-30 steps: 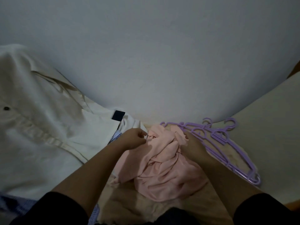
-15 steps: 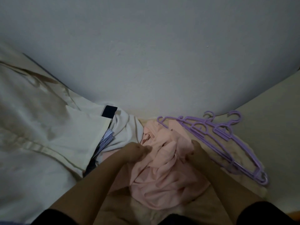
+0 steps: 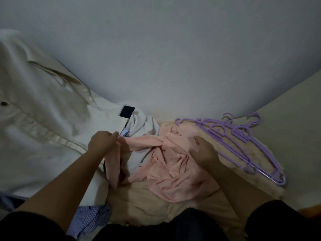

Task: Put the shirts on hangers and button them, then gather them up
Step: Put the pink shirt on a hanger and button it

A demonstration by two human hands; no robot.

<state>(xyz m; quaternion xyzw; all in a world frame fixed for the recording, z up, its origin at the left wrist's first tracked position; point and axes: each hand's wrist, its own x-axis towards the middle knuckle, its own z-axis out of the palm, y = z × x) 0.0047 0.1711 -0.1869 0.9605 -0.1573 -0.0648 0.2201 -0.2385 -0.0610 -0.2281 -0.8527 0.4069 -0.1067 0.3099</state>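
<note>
Since 0.5 s ago left hand (image 3: 102,142) pulled left, clenched on pink shirt (image 3: 173,164), stretching it left-right toward right hand (image 3: 202,150), also gripping it; hangers (image 3: 243,145) lie right, nearer that hand.

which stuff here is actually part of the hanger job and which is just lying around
Part of the job:
- crumpled pink shirt, gripped by the left hand and right hand
- stack of purple plastic hangers
- large cream button-up shirt
- blue checked shirt

Just lying about:
- beige fuzzy blanket underneath
- plain grey wall
</note>
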